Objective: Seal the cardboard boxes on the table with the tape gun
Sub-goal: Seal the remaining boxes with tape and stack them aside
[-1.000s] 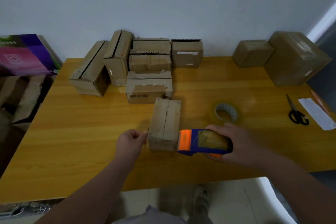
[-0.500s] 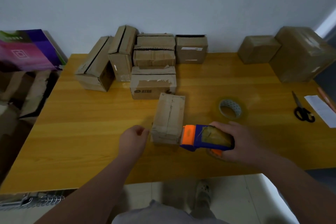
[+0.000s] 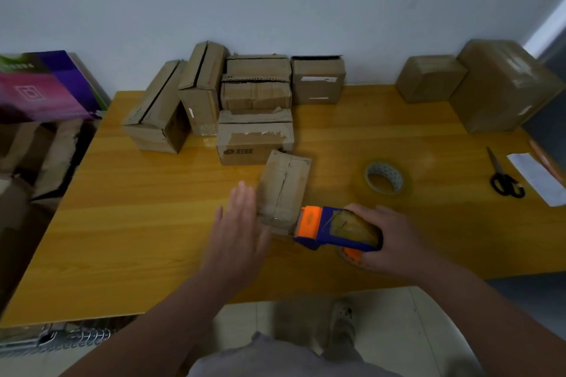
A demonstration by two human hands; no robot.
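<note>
Left hand [image 3: 235, 232] is held flat, fingers straight, just beside the small cardboard box [image 3: 286, 187] on the table [image 3: 153, 239]. The blue-and-orange tape gun [image 3: 327, 232], gripped by the right hand [image 3: 392, 239], is set at the box's near right corner.

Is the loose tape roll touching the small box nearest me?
Apart: the head view shows bare tabletop between the tape roll and the small box.

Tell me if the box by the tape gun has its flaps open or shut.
Shut: both top flaps of the box lie flat, meeting along a centre seam.
</note>
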